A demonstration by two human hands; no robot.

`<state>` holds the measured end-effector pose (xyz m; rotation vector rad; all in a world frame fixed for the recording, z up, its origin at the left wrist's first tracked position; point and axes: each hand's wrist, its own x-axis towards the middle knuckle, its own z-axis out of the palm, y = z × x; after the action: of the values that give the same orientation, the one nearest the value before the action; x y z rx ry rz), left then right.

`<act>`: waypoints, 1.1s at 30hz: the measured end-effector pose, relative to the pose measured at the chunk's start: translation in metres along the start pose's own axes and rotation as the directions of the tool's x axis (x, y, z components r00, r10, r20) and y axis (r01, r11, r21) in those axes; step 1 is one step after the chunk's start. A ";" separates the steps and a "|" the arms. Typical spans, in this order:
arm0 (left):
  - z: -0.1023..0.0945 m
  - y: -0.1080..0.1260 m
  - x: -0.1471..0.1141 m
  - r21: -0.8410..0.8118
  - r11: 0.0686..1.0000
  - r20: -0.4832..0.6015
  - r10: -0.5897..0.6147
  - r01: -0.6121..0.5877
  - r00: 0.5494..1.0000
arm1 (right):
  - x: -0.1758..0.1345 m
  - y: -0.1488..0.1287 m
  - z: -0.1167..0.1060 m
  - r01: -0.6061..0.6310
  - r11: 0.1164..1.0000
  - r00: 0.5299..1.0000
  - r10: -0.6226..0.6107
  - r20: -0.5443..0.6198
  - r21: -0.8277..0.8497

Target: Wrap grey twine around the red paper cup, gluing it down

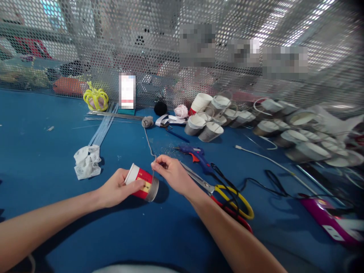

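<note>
My left hand (119, 185) is closed around a red and white paper cup (136, 171), which lies tilted with its white rim up to the left. Grey yarn (154, 185) is wound in a band around the cup's base end. From there the strand rises to my right hand (170, 170), whose thumb and finger pinch it just off the cup's side. Beyond the pinch, the strand runs back over the table to a small grey yarn ball (147, 121).
Right of my right hand lie a blue glue gun (196, 153) and yellow-and-red-handled scissors (210, 187). Several grey-wrapped cups (211, 131) stand at the back right. Crumpled white lace (87, 162) lies left, and a lit phone (127, 91) leans on the perforated metal screen (159, 41).
</note>
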<state>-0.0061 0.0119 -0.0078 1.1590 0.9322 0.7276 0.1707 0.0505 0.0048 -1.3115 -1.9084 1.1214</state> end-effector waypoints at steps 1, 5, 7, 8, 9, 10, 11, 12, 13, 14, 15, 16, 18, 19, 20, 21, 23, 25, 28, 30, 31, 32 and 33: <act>0.000 0.000 0.000 0.011 1.000 0.003 0.003 -0.003 1.000 | 0.000 0.000 0.000 -0.002 1.000 1.000 0.002 0.010 0.006; -0.001 -0.001 0.000 0.064 0.997 0.022 0.032 -0.033 0.999 | -0.001 0.000 0.002 -0.016 1.000 0.999 0.016 0.034 0.005; -0.001 -0.001 0.000 0.094 0.994 0.020 0.054 -0.056 0.998 | -0.002 0.000 0.002 -0.020 1.000 0.999 0.020 0.036 -0.009; 0.000 0.000 0.000 0.107 0.992 0.017 0.064 -0.065 0.998 | -0.002 0.000 0.002 -0.021 1.000 0.999 0.021 0.035 -0.014; 0.000 0.000 0.000 0.117 0.990 0.013 0.072 -0.073 0.997 | -0.002 -0.001 0.002 -0.021 1.000 0.999 0.022 0.033 -0.018; 0.000 0.001 0.000 0.124 0.989 0.009 0.079 -0.080 0.997 | -0.002 0.000 0.002 -0.023 1.000 0.999 0.023 0.031 -0.021; 0.000 0.001 0.000 0.129 0.988 0.007 0.084 -0.084 0.996 | -0.002 0.000 0.002 -0.025 0.999 0.999 0.026 0.030 -0.022; 0.000 0.001 0.000 0.133 0.987 0.005 0.087 -0.086 0.996 | -0.002 0.000 0.002 -0.028 0.999 0.999 0.029 0.031 -0.021; 0.000 0.001 0.000 0.136 0.987 0.004 0.087 -0.087 0.996 | -0.002 0.001 0.003 -0.031 0.999 0.999 0.032 0.034 -0.021; 0.000 0.001 0.000 0.141 0.986 0.001 0.087 -0.086 0.996 | -0.002 0.001 0.003 -0.034 0.999 0.999 0.035 0.038 -0.021; 0.000 0.000 0.000 0.146 0.986 -0.005 0.087 -0.086 0.996 | -0.002 0.002 0.004 -0.035 0.999 0.999 0.036 0.040 -0.020; -0.001 -0.001 0.000 0.149 0.985 -0.010 0.088 -0.086 0.996 | -0.002 0.003 0.005 -0.037 0.999 0.998 0.037 0.043 -0.020; -0.001 -0.002 0.001 0.137 0.987 -0.020 0.086 -0.082 0.996 | -0.001 0.005 0.006 -0.039 0.999 0.998 0.040 0.046 -0.021; -0.001 -0.003 0.001 0.114 0.990 -0.025 0.081 -0.078 0.996 | -0.001 0.006 0.007 -0.040 0.999 0.998 0.041 0.047 -0.022; -0.001 -0.002 0.001 0.083 0.994 -0.032 0.073 -0.070 0.997 | 0.000 0.007 0.008 -0.040 0.999 0.998 0.042 0.049 -0.024; -0.001 -0.002 0.000 0.046 0.997 -0.039 0.060 -0.058 0.997 | 0.000 0.008 0.008 -0.040 0.999 0.998 0.041 0.051 -0.027; 0.000 0.000 0.000 -0.030 0.999 -0.060 0.028 -0.029 0.998 | 0.001 0.010 0.010 -0.038 0.999 0.998 0.040 0.053 -0.035; 0.001 0.003 0.000 -0.102 0.995 -0.078 -0.006 -0.002 0.997 | 0.002 0.011 0.011 -0.036 0.998 0.998 0.038 0.051 -0.046; 0.001 0.007 0.001 -0.230 0.973 -0.111 -0.056 0.029 0.992 | 0.003 0.011 0.011 -0.037 0.997 0.999 0.039 0.035 -0.072; 0.001 0.010 0.004 -0.325 0.945 -0.171 -0.091 0.031 0.981 | 0.002 0.009 0.009 -0.039 0.994 0.999 0.039 -0.003 -0.098; 0.000 0.011 0.005 -0.369 0.929 -0.210 -0.113 0.028 0.971 | 0.001 0.007 0.008 -0.040 0.993 0.999 0.036 -0.035 -0.112; 0.000 0.013 0.007 -0.404 0.914 -0.256 -0.140 0.026 0.956 | 0.000 0.005 0.007 -0.040 0.991 0.997 0.031 -0.073 -0.126; -0.001 0.014 0.009 -0.431 0.902 -0.293 -0.175 0.033 0.940 | -0.002 0.003 0.005 -0.037 0.990 0.994 0.022 -0.110 -0.136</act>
<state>-0.0032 0.0239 0.0035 0.6092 1.0386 0.9948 0.1684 0.0474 0.0001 -1.4497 -1.9208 0.9262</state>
